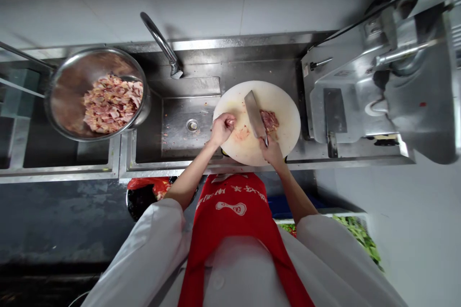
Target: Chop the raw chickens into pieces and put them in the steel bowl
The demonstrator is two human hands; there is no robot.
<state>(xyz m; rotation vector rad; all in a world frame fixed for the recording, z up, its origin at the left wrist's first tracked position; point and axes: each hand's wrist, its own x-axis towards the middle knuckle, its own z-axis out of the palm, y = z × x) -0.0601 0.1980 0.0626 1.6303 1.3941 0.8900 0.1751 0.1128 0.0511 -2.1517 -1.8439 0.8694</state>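
Note:
My right hand (272, 150) is wrapped round the handle of a cleaver (254, 114). The cleaver's broad blade lies over a round white cutting board (234, 96), slanting up and to the left. Just right of the blade sits a small pile of cut raw meat (269, 121). My left hand (222, 128) is at the board's left edge with its fingers curled in. Whatever those fingers may hold is hidden or too small to name. Reddish smears and small scraps mark the board between the left hand and the blade.
A large steel bowl (59, 100) of cut raw meat stands at left. A faucet (158, 38) rises behind the sink (176, 139). A slicing machine (360, 100) stands at right, with a second cleaver (334, 112) on it. Below are a crate of greens (360, 235) and a red bag (151, 184).

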